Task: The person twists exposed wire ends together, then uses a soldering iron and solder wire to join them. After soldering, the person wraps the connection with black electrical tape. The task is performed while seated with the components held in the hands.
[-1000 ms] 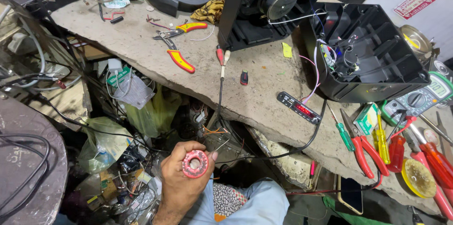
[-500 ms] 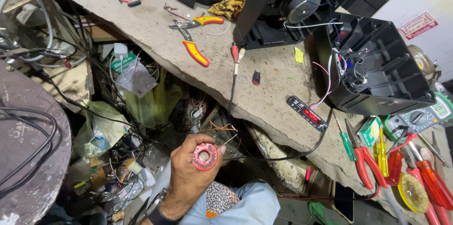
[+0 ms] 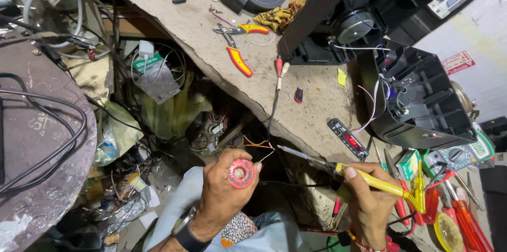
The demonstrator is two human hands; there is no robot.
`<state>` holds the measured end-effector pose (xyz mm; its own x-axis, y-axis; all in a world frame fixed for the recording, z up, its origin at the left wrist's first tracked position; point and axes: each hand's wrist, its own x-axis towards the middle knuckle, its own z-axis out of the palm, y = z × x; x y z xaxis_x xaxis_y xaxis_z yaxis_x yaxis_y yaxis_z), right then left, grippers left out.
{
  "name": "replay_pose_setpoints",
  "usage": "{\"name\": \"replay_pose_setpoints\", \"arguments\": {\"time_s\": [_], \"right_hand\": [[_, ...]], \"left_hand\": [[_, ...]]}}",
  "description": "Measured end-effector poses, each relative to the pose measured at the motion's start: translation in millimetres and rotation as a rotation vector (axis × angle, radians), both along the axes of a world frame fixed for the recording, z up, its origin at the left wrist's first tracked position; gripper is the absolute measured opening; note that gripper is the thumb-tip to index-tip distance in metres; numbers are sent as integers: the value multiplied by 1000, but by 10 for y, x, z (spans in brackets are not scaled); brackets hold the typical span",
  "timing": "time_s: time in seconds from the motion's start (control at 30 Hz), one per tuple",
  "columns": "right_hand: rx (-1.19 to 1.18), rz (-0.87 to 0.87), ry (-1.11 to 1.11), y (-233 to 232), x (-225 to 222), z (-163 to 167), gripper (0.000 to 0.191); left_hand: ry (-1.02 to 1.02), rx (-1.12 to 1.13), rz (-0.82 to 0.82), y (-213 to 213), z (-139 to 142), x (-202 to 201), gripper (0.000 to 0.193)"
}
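While the left hand (image 3: 224,194) grips a small red spool of solder (image 3: 241,173) below the worktop (image 3: 211,35) edge, a thin strand runs from it toward orange wires (image 3: 256,143) hanging there. Clenched around a yellow-handled soldering iron (image 3: 348,173), the right hand (image 3: 367,204) points its tip at that strand. Red-and-yellow pliers (image 3: 237,57) lie on the worktop, well apart.

The left hand (image 3: 224,191) pinches a glossy pink plastic solder spool (image 3: 241,173) whose thin bright wire looks metallic. In the right hand (image 3: 368,204), the soldering iron (image 3: 348,171) has a smooth yellow plastic handle and dull metal shaft. Beyond both hands, the workbench top (image 3: 222,46) is rough, matt, probably stone.
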<state>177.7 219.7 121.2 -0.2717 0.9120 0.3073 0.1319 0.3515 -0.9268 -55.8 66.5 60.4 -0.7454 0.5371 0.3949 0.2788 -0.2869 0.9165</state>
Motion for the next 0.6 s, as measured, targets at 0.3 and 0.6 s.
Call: {"name": "replay_pose_setpoints", "arguments": {"time_s": [0.3,0.6], "right_hand": [[-21,65,28,34,-110,3,22],[-13,91,40,52,-169,-12,21]], "left_hand": [[-32,2,-52,52,-22,-114,27],[-34,2,-70,67,-10,-170,26]]}}
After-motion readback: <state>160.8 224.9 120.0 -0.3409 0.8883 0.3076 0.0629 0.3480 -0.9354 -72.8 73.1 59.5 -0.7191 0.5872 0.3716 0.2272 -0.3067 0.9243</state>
